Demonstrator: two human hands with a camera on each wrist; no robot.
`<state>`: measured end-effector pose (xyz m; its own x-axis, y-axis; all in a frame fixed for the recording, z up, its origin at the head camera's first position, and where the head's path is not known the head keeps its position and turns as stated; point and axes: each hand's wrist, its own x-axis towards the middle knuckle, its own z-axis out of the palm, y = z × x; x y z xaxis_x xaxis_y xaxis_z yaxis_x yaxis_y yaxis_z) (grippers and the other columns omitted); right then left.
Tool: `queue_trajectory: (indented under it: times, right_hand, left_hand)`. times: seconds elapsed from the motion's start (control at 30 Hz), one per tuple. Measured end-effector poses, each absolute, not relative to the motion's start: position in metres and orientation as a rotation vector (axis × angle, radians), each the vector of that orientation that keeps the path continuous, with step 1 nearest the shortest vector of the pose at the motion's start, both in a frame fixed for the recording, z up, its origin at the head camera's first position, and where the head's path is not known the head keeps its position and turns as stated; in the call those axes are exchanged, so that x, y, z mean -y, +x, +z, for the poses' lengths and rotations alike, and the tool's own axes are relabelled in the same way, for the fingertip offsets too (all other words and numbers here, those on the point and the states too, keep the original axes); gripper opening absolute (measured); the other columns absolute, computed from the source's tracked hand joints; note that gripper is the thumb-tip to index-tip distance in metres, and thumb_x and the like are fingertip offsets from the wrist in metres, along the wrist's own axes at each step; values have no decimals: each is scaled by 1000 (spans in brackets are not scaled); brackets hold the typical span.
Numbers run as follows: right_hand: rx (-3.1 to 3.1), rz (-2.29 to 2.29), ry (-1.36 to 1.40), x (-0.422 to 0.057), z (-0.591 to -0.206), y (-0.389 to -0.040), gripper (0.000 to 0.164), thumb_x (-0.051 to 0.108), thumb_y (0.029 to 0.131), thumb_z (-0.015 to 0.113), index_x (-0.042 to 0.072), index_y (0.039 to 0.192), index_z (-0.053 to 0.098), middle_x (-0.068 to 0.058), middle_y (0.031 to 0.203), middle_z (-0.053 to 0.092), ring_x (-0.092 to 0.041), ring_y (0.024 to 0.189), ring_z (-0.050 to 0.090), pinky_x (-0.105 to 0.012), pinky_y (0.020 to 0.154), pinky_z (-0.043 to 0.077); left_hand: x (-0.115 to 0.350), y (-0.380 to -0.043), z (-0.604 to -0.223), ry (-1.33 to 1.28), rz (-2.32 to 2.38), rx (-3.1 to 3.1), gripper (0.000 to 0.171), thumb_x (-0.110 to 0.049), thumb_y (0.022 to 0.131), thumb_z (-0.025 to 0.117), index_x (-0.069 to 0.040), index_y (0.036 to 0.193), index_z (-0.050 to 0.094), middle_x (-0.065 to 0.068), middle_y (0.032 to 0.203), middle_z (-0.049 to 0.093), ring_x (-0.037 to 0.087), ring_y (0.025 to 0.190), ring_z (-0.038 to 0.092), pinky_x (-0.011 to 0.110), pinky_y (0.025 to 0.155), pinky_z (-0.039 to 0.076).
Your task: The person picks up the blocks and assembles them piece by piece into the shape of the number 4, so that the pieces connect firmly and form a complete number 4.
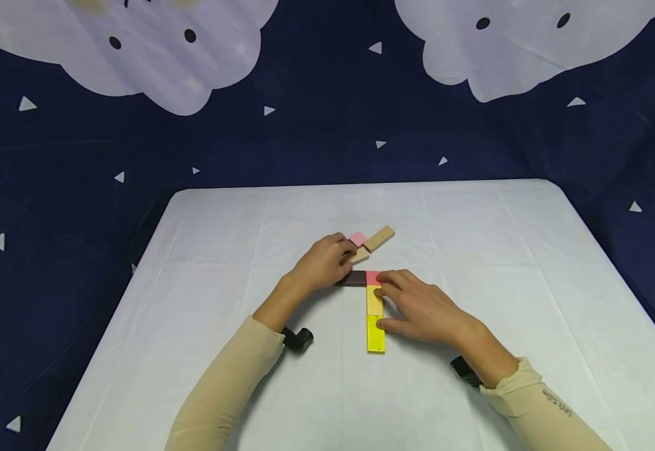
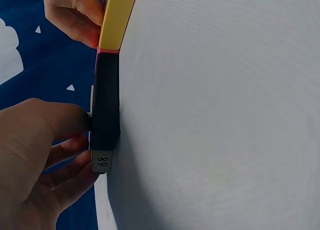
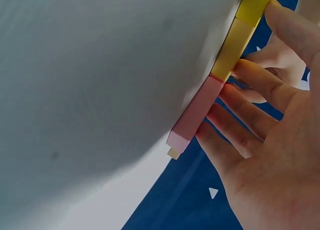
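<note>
A dark block (image 1: 354,279) lies crosswise on the table, its right end meeting a pink block (image 1: 373,278). From the pink block a pale yellow block (image 1: 375,300) and a bright yellow block (image 1: 376,338) run toward the near side in a row. My left hand (image 1: 323,262) curls its thumb and fingers about the left part of the dark block, where the left wrist view shows a pale end marked 68 (image 2: 101,161). Along the row's right side rests my right hand (image 1: 420,307), fingers spread and fairly straight, fingertips touching the pink and yellow blocks.
Just behind the left hand lie two light wooden blocks (image 1: 380,238) and another pink piece (image 1: 358,238), partly covered by the fingers. A white cloth covers the table (image 1: 474,250). Behind it hangs a dark blue backdrop (image 1: 327,138) with clouds and triangles.
</note>
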<state>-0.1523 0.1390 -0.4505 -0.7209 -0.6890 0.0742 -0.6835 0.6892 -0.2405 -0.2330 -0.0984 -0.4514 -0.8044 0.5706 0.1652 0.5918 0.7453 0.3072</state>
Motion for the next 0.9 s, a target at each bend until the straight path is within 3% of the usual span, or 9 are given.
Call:
queue_trajectory:
  times: [0.9]
  right_hand:
    - [-2865, -411, -1167, -140, -451, -153, 53, 53, 82, 68, 15, 118, 64, -2, 138, 46, -19, 125, 40, -43, 83, 50]
  left_hand:
    - [97, -237, -455, -903, -675, 2891, 25, -15, 83, 67, -10, 108, 69, 0, 102, 59, 11, 86, 54, 26, 80, 46]
